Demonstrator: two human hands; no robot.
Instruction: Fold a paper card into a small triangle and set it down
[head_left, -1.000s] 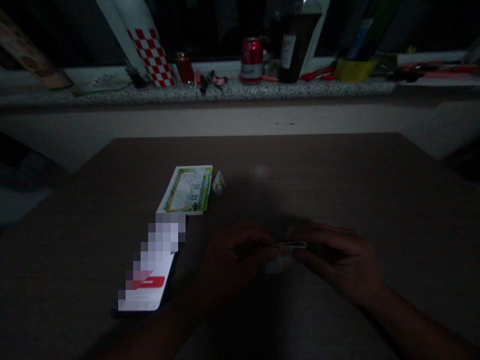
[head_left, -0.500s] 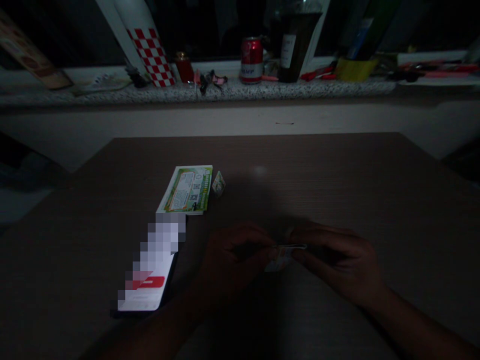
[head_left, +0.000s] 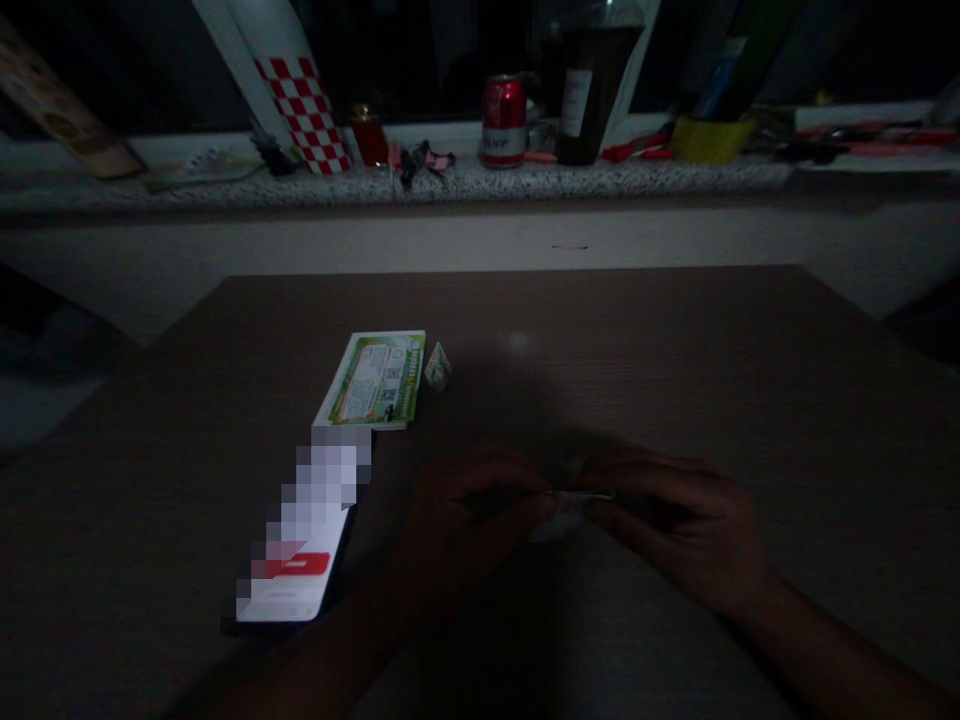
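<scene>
one view, head: left hand and right hand, fingers nearly closed, pinch a small, thin, pale folded paper-like piece, lower centre of frame; uneven pressure could crease it, a loose pinch drop it.

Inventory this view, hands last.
Table: 1, brown, foreground
Phone: 1, white screen, left on table
Booklet: 1, green-white, beyond phone
Folded piece: 1, green-white, beside booklet
Paper: 1, pale, held right of phone
Sill: 1, speckled grey, beyond table
Window: 1, dark, behind sill
Tube: 1, tan, sill's left
Cylinder: 1, red-white, right of tube
Jar: 1, red, beside cylinder
Can: 1, red-silver, mid-sill
Vessel: 1, dark, beside can
Pot: 1, yellow, sill's right
Clutter: count unclear, mixed, along sill
Left hand: 1, shadowed, on paper
Right hand: 1, shadowed, on paper
</scene>
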